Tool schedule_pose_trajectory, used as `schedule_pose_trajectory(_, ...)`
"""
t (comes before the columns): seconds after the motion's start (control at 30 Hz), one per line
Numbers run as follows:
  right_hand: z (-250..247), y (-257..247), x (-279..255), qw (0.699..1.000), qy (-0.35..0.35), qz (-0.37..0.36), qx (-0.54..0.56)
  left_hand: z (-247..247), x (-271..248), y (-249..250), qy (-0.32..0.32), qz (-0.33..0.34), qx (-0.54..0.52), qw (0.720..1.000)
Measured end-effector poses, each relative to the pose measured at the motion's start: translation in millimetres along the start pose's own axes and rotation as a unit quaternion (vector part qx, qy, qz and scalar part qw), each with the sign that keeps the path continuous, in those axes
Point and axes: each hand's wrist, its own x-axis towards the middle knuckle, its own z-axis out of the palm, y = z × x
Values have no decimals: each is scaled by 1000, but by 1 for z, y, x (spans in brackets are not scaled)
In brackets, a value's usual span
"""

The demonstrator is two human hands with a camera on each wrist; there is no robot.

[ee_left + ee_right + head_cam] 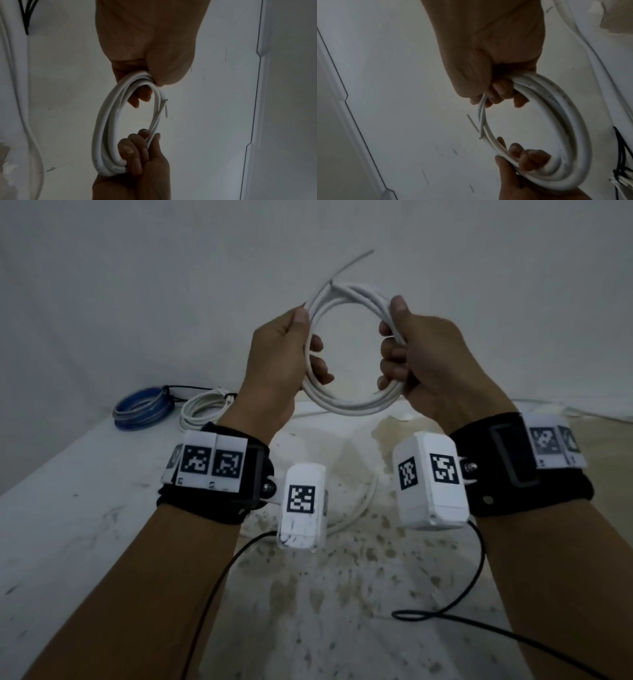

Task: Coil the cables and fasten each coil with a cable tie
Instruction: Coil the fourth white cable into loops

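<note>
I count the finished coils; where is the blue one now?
In the head view, the blue coil lies on the table far left, beside a small white coil.

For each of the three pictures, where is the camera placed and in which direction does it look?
Head: worn on the head, looking forward and down at the white cable coil held above the table; both forearms, left hand, right hand.
Left wrist: looks along the left hand at the coil; the right hand beyond.
Right wrist: looks along the right hand; the left hand beyond.
All three views share the coil.
</note>
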Motion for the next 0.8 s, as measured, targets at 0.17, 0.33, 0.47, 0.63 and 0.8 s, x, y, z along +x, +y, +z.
schedule_pose_trajectory(0.17,-5,1,0,1000,-29,1,-13,-6,-3,4,-22,59,71,995)
schedule_pose_trajectory(0.33,-6,-4,-1,999,-32,-8,-43,-12,-6,9,-73,121,156,978)
schedule_pose_trajectory(0.47,-8,-6,-3,998,-37,-11,-55,-12,-6,14,-95,124,172,973)
schedule_pose_trajectory(0.63,-1,-5,-7,992,-69,-24,-108,-16,-4,14,-75,132,157,976)
schedule_pose_trajectory(0.8,4,-3,-9,986,-80,-41,-144,-22,-3,16,-70,145,175,971)
